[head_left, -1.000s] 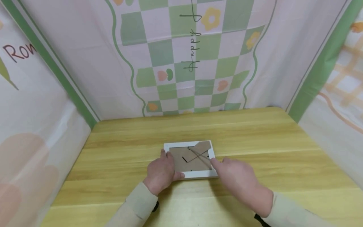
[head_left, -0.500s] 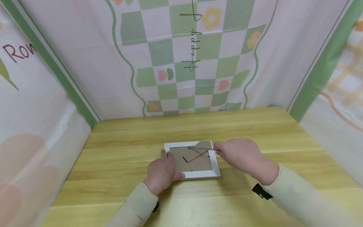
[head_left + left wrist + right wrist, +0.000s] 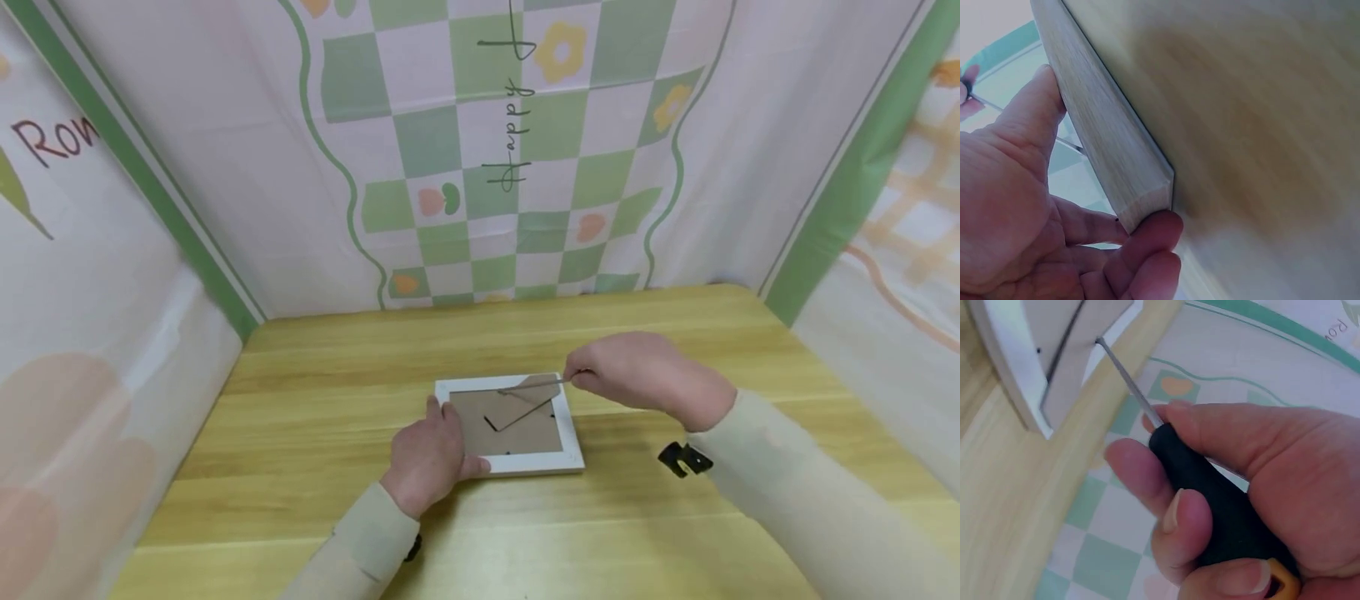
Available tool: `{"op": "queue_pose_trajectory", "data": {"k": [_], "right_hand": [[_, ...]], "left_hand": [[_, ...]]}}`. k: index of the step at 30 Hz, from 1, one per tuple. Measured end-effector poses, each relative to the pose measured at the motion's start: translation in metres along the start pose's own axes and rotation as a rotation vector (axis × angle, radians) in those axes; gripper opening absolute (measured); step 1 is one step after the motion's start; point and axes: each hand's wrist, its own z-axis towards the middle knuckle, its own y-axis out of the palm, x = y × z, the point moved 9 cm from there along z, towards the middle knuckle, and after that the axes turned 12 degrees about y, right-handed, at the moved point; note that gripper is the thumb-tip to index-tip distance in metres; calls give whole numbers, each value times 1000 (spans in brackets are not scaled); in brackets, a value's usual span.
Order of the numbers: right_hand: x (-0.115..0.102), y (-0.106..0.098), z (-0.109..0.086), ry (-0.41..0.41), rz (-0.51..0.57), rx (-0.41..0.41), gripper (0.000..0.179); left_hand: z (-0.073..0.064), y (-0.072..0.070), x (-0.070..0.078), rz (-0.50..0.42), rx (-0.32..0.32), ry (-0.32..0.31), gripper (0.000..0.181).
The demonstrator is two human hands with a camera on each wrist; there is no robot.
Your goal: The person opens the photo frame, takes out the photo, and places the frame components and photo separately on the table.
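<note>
A: Surface?
B: Tabletop, yellowish wood, grain roughly side to side.
A: Beyond the far edge?
B: Back cloth, whitish, green-and-white check up the middle, wavy green line down either side. Yellow flower high on it, pink heart lower. "Happy" in dark script, reads bottom to top.
A: Far corners?
B: Green band slanting down to the left one, another near the right.
A: Left edge?
B: Left cloth: big pale pink shapes, lettering starting "Ro" above.
A: Right edge?
B: Right cloth, orange plaid up top.
</note>
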Motion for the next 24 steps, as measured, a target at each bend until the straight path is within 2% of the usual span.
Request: {"op": "queue_pose_trajectory", "data": {"k": [4, 8, 13, 19, 24], "right_hand": [[-9, 5, -15, 20, -65, 120, 17], [-24, 12, -37, 35, -130, 285, 9], [-41, 17, -56, -41, -223, 490, 28], [-44, 20, -60, -36, -224, 590, 32], [-48, 19, -67, -76, -225, 716, 34]], "left_hand": [[1, 0, -1, -5, -8, -17, 105], [1, 1, -2, -10, -18, -28, 106], [2, 2, -4, -30, -31, -42, 106], [2, 4, -4, -37, -23, -39, 106], [2, 4, -3, -24, -20, -35, 107]]}}
